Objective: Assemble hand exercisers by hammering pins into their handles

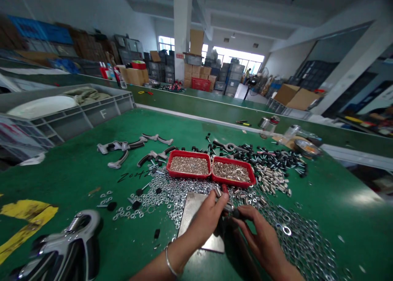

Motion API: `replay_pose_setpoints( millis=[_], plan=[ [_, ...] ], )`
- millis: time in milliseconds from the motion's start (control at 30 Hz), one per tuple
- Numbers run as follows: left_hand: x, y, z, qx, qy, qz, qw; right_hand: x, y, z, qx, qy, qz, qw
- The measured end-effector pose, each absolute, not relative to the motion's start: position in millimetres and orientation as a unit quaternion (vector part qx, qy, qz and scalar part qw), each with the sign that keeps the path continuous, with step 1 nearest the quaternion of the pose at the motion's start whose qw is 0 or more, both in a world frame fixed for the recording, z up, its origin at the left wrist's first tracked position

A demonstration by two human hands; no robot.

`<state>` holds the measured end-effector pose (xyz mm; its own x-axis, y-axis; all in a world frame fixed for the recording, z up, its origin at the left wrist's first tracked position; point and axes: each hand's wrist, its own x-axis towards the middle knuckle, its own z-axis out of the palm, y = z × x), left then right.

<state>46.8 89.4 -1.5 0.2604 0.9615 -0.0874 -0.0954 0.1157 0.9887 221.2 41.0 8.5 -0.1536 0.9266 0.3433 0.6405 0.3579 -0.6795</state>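
My left hand [206, 216] is closed around a hand grip strengthener [229, 207] with a metal coil spring and dark handles, held above a flat steel plate [189, 209]. My right hand [260, 234] pinches a black knob [236, 213] at the side of that strengthener. Whether the knob's screw sits inside the part cannot be seen. Just beyond my hands stand two red trays, the left tray [189, 175] and the right tray [233, 182], holding small metal pieces. Loose nuts [176, 191] lie around the plate, and washers [302, 236] spread to the right.
Assembled grip strengtheners [72, 244] are piled at the near left. Grey handle parts [118, 146] lie farther back. Black-knobbed screws [276, 158] and metal sleeves [273, 180] are heaped at right. A grey crate [101, 114] stands at far left, with tape [29, 215] on the green table.
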Motion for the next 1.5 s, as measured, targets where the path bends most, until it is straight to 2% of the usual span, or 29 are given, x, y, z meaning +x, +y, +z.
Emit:
replay_pose_setpoints(
  millis=[67,133,200,267,300,333,467,567,633,700,800,833,867,900,1000,1033,1067,1200,1267,1367,1433,1500],
  plan=[
    [46.5,88.9,0.8,0.525,0.435,0.439,0.585,217.4,41.6,9.8,-0.530,-0.727,0.188,0.394],
    [45.1,90.2,2.6,0.547,0.435,0.443,0.561,211.0,45.1,14.2,-0.536,-0.697,0.244,0.409],
    [43.1,93.5,2.3,0.575,0.424,0.448,0.537,202.6,50.3,19.8,-0.544,-0.618,0.391,0.411],
    [41.5,97.8,-0.4,0.599,0.419,0.451,0.512,193.9,55.0,24.1,-0.540,-0.500,0.562,0.378],
    [40.7,99.8,-2.1,0.606,0.422,0.450,0.502,190.4,56.6,25.2,-0.535,-0.461,0.610,0.359],
    [39.9,101.6,-3.5,0.609,0.427,0.450,0.494,187.7,57.4,25.7,-0.537,-0.452,0.622,0.347],
    [33.9,105.0,-1.7,0.651,0.390,0.443,0.478,186.0,55.5,22.0,-0.560,-0.526,0.533,0.355],
    [29.0,106.3,2.8,0.694,0.350,0.422,0.467,190.0,54.7,18.9,-0.515,-0.451,0.673,0.281],
    [27.9,108.0,3.0,0.687,0.358,0.418,0.474,193.6,56.6,19.0,-0.500,-0.443,0.711,0.221],
    [28.5,110.3,0.8,0.663,0.377,0.420,0.491,197.5,59.2,20.3,-0.539,-0.534,0.615,0.216],
    [30.0,112.5,-2.6,0.640,0.396,0.422,0.505,201.3,60.9,19.6,-0.596,-0.679,0.318,0.286],
    [30.1,112.6,-3.1,0.639,0.398,0.424,0.504,201.3,60.6,17.9,-0.596,-0.698,0.245,0.312],
    [30.0,112.2,-3.3,0.640,0.397,0.426,0.500,200.8,60.1,15.6,-0.592,-0.702,0.220,0.328],
    [29.7,111.7,-3.3,0.646,0.393,0.427,0.496,199.8,59.4,13.1,-0.589,-0.691,0.247,0.337],
    [28.4,110.7,-3.1,0.687,0.364,0.412,0.475,197.3,58.5,7.2,-0.541,-0.603,0.520,0.271],
    [28.1,110.9,-3.4,0.699,0.360,0.403,0.468,197.4,58.8,6.7,-0.521,-0.577,0.580,0.241],
    [28.1,111.5,-3.8,0.703,0.366,0.396,0.464,197.7,59.3,7.0,-0.516,-0.575,0.592,0.229],
    [29.3,114.2,-4.9,0.653,0.400,0.403,0.501,197.8,61.0,9.9,-0.586,-0.655,0.359,0.312],
    [29.5,114.6,-3.7,0.666,0.365,0.433,0.486,195.6,60.6,9.4,-0.589,-0.651,0.375,0.296],
    [29.1,114.3,-2.0,0.725,0.318,0.465,0.396,194.5,60.3,8.0,-0.561,-0.626,0.499,0.209],
    [29.5,113.7,-2.6,0.734,0.326,0.463,0.376,196.4,60.7,8.2,-0.572,-0.654,0.443,0.218],
    [30.8,112.3,-4.2,0.718,0.348,0.460,0.389,198.3,60.6,8.3,-0.588,-0.690,0.316,0.280]
  ],
)
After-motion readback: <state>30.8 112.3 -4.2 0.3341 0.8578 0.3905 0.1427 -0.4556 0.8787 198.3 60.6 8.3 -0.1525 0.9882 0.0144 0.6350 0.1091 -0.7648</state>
